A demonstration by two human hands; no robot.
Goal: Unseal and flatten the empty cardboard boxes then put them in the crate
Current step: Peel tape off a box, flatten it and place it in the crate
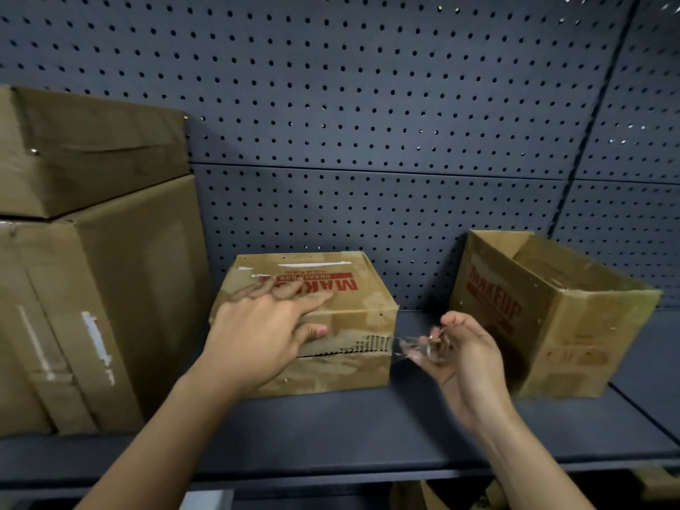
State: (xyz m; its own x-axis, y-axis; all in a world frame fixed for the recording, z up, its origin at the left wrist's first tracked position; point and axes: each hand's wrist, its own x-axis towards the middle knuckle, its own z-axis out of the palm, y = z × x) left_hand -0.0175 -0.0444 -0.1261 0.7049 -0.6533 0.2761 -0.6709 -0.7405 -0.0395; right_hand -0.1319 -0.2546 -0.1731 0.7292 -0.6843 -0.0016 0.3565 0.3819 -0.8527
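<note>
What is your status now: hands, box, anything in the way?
Left hand pressing flat on small brown cardboard box with red print. Right hand pinching clear tape strip at its front seam. Open brown cardboard box at right, apart.

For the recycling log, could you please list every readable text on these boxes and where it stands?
"MAK", upside down, remainder under the left hand: top of the middle box.
"MAKEUP": side of the open right box.
Smaller red print on both: too blurred to read.
</note>
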